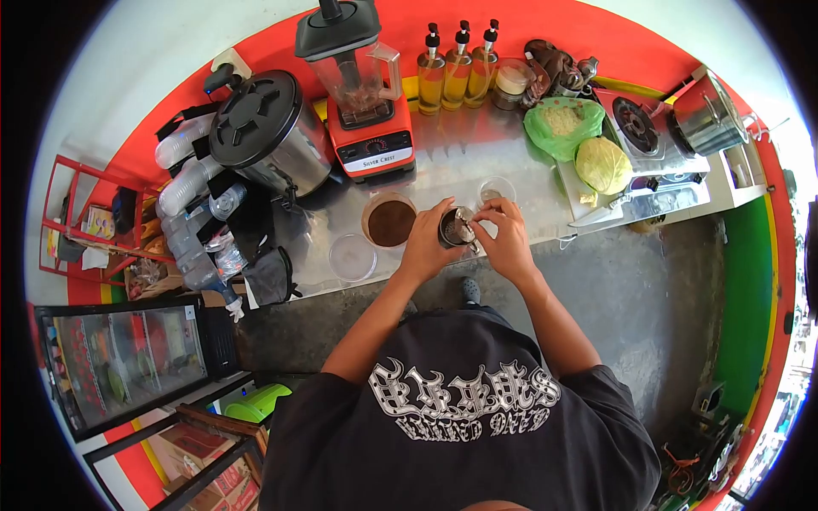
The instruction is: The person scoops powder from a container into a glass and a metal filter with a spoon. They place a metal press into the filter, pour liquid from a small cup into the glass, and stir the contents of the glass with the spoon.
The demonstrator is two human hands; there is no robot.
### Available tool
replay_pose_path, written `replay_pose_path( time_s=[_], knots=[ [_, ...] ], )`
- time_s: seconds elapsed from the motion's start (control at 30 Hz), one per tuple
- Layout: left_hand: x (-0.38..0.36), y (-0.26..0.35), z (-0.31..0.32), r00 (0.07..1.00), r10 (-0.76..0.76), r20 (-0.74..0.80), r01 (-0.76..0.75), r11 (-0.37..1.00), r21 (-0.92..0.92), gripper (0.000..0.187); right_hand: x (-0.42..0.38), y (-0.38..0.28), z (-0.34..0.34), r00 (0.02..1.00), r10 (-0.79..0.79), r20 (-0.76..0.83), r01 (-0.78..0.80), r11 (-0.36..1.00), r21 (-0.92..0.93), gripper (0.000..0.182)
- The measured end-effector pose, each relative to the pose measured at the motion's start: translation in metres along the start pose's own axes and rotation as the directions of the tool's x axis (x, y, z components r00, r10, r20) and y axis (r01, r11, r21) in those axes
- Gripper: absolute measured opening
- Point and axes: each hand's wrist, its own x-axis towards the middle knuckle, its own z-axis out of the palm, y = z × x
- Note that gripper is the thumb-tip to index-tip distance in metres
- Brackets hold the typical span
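Note:
My left hand [426, 243] is wrapped round a small dark cylindrical container [452, 228] with a metallic rim, held above the counter's front edge. At its right side, my right hand [504, 237] has its fingers pinched on a small silvery piece [464, 226] at the rim. What that piece is, I cannot make out. Just left of my left hand stands an open tub of dark brown powder [391, 223]. A clear round lid [353, 257] lies in front of the tub. Behind my right hand is a clear cup or small bowl [497, 189].
Along the back stand a red blender [371, 145], a large steel drum with a black lid [268, 136] and several pump bottles [457, 77]. To the right are a cabbage [603, 166], a green bag [554, 128], a knife [601, 211] and a stove [639, 128] with a steel pot [709, 115].

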Motion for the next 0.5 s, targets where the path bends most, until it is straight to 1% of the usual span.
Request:
replay_pose_path(
  time_s=[0.03,0.1,0.13,0.2,0.23,0.3,0.33,0.4,0.43,0.47,0.5],
  knots=[
    [0.002,0.001,0.002,1.0,-0.003,-0.009,0.003,1.0,0.003,0.098,0.002,0.002,-0.002,1.0,-0.008,0.005,0.008,1.0,0.003,0.013],
    [0.003,0.001,0.008,0.998,-0.06,-0.004,0.06,0.998,-0.015,0.099,0.004,0.005,-0.005,0.975,0.219,0.042,-0.223,0.948,0.226,0.016],
    [0.003,0.0,0.011,0.998,-0.067,-0.012,0.067,0.998,-0.013,0.099,0.005,0.006,-0.007,0.976,0.214,0.051,-0.22,0.949,0.227,0.016],
    [0.004,-0.004,0.016,0.999,-0.036,-0.041,0.037,0.999,0.026,0.098,0.008,0.009,-0.012,0.943,0.329,0.052,-0.325,0.875,0.357,0.015],
    [0.005,-0.006,0.018,0.998,-0.045,-0.048,0.047,0.999,0.025,0.098,0.01,0.01,-0.016,0.943,0.326,0.064,-0.326,0.875,0.357,0.015],
    [0.006,-0.01,0.022,0.998,-0.038,-0.051,0.041,0.998,0.054,0.095,0.011,0.014,-0.025,0.933,0.36,0.005,-0.318,0.818,0.48,0.013],
    [0.006,-0.012,0.022,0.998,-0.045,-0.048,0.048,0.998,0.051,0.095,0.012,0.018,-0.029,0.931,0.365,0.011,-0.325,0.816,0.478,0.013],
    [0.008,-0.015,0.027,0.997,-0.037,-0.063,0.04,0.999,0.035,0.094,0.011,0.026,-0.043,0.94,0.336,-0.055,-0.276,0.846,0.457,0.013],
    [0.01,-0.015,0.028,0.996,-0.074,-0.044,0.074,0.997,0.019,0.093,0.011,0.027,-0.049,0.941,0.325,-0.092,-0.261,0.873,0.413,0.011],
    [0.011,-0.015,0.03,0.996,-0.073,-0.045,0.074,0.997,0.012,0.093,0.009,0.035,-0.052,0.942,0.324,-0.092,-0.261,0.876,0.406,0.011],
    [0.012,-0.016,0.03,0.995,-0.084,-0.045,0.084,0.996,0.009,0.093,0.008,0.044,-0.056,0.911,0.401,-0.092,-0.314,0.822,0.476,0.013]
  ],
)
